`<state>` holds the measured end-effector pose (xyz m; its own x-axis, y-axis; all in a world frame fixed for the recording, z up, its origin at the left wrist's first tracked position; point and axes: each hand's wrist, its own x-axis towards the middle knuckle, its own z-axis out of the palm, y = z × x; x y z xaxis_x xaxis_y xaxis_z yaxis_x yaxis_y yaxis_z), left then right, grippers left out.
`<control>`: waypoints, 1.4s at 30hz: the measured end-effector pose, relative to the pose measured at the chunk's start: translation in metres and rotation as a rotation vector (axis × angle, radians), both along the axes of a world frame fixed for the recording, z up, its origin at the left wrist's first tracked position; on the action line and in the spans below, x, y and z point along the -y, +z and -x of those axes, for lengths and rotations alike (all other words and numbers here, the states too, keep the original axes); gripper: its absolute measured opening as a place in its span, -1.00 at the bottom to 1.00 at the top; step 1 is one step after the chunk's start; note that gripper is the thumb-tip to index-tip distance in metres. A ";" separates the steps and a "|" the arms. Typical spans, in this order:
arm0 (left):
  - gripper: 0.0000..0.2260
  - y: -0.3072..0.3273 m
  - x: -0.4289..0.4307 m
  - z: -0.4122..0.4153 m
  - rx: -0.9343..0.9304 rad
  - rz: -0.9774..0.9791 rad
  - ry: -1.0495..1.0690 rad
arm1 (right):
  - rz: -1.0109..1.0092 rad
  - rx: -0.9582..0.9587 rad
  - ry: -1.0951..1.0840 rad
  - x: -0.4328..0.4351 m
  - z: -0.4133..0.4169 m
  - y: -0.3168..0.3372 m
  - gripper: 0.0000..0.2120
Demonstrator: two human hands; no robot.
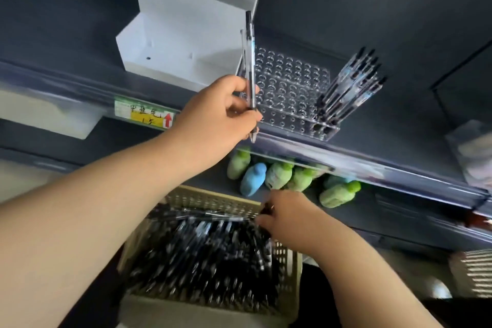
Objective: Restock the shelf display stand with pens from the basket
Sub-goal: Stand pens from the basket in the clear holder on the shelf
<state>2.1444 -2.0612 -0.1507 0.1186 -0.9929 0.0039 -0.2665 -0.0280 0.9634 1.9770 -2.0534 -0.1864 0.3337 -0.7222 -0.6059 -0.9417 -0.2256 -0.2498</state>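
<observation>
Dark grey shop shelving (372,21) carries a clear display stand (290,88) drilled with rows of holes, with a cluster of stocked pens (351,82) leaning at its right end. A person's left hand (218,114) clasps a small bunch of pens (250,61) upright against the stand's left edge. Below, the right hand (290,218) dips into the far right corner of a beige basket (213,200) heaped with black pens (202,261); blur hides whether its fingers have closed on any. Green and blue bottles (279,176) lie on the lower shelf (386,218).
</observation>
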 end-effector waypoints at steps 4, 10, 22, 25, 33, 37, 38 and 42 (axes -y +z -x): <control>-0.51 -0.007 -0.010 0.004 0.027 -0.018 -0.011 | -0.036 -0.079 0.013 -0.015 -0.013 -0.058 -0.76; -0.58 -0.008 -0.010 0.004 -0.001 -0.001 0.008 | -0.142 0.041 -0.249 -0.015 -0.018 -0.078 -0.83; -0.71 -0.005 -0.004 0.003 0.048 0.018 -0.009 | 0.012 0.024 -0.174 -0.018 -0.012 -0.105 -0.66; -0.70 -0.006 -0.005 0.003 0.051 0.016 -0.008 | 0.075 -0.149 0.114 -0.021 -0.022 -0.108 -0.53; -0.69 -0.005 -0.006 -0.001 0.058 0.005 0.001 | 0.174 -0.283 0.328 -0.025 -0.037 -0.108 -0.69; -0.68 -0.002 -0.005 -0.003 0.071 0.007 0.007 | 0.221 -0.343 0.343 -0.022 -0.048 -0.077 -0.74; -0.68 -0.001 -0.005 -0.003 0.078 0.005 0.002 | 0.246 -0.358 0.331 -0.022 -0.048 -0.065 -0.75; -0.67 -0.003 -0.007 0.000 0.086 -0.009 0.006 | 0.352 -0.375 0.244 -0.018 -0.034 -0.021 -0.71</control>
<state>2.1444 -2.0542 -0.1535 0.1240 -0.9923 0.0057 -0.3482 -0.0381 0.9367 2.0112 -2.0358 -0.2071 0.3248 -0.8309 -0.4517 -0.8616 -0.4570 0.2210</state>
